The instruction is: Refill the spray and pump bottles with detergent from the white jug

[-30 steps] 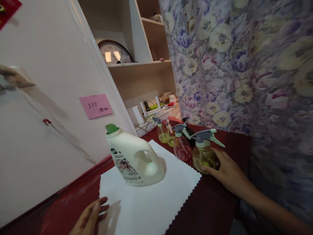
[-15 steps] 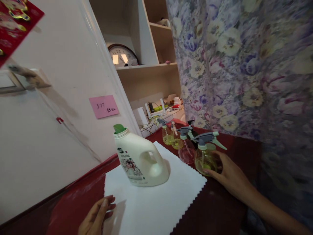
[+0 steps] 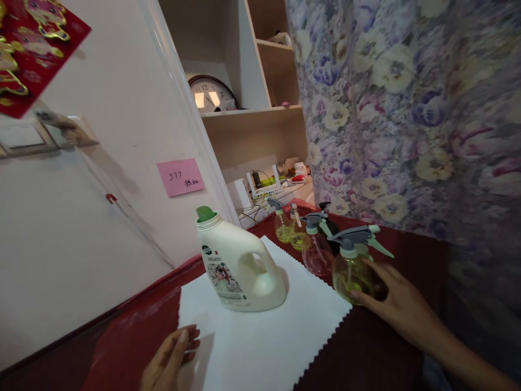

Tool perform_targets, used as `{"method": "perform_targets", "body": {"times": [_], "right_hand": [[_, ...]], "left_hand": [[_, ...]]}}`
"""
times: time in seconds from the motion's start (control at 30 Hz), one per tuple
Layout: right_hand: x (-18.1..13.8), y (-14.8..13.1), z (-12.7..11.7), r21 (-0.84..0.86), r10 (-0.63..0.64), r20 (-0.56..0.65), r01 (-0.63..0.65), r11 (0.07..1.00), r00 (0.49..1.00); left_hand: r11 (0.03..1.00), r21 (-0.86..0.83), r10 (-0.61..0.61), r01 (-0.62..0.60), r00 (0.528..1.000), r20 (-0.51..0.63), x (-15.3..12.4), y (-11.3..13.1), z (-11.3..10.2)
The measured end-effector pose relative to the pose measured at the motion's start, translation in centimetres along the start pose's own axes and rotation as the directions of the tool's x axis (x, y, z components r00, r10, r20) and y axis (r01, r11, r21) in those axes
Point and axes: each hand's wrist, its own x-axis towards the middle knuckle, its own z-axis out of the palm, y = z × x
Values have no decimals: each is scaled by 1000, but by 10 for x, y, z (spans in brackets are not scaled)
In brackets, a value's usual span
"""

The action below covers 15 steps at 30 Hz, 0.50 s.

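Note:
My right hand (image 3: 396, 307) wraps round the base of a yellow-green spray bottle (image 3: 353, 266) with a grey trigger, standing on the dark red table (image 3: 366, 353). My left hand (image 3: 169, 361) lies flat, fingers stretched out, on the near left edge of a white cloth (image 3: 264, 331) with zigzag edges. A cream detergent jug (image 3: 238, 263) with a green cap and a handle stands upright on that cloth. A pink spray bottle (image 3: 316, 251) stands just behind the one I hold.
Two more yellow spray bottles (image 3: 288, 228) stand further back. A white wall with a pink sticky note (image 3: 180, 177) rises on the left. Shelves with a clock (image 3: 211, 95) lie behind. A flowered curtain (image 3: 407, 108) hangs on the right.
The view has swung left and up, so everything sits further right in the picture. My right hand stays on the spray bottle. My left hand stays on the cloth's edge.

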Motion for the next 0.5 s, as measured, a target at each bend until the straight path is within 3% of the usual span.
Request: {"method": "perform_targets", "body": {"times": [0.17,0.27,0.37,0.5], "right_hand": [[-4,-2,-3,21,45,-56,-44,999,997],[-5,-14,-8,4,-30,-131,31,1000,991],[6,-49,-13,-4,-178,-177,180,984,968],[45,-119,-9,131,-323,-187,350,928,928]], "left_hand": [[999,-6,40,-40,999,0,-1,-1,1],[999,-14,41,-41,999,4,2,-7,2],[999,-23,50,-50,999,15,5,-16,2],[997,-51,55,-53,998,42,8,-25,1]]}}
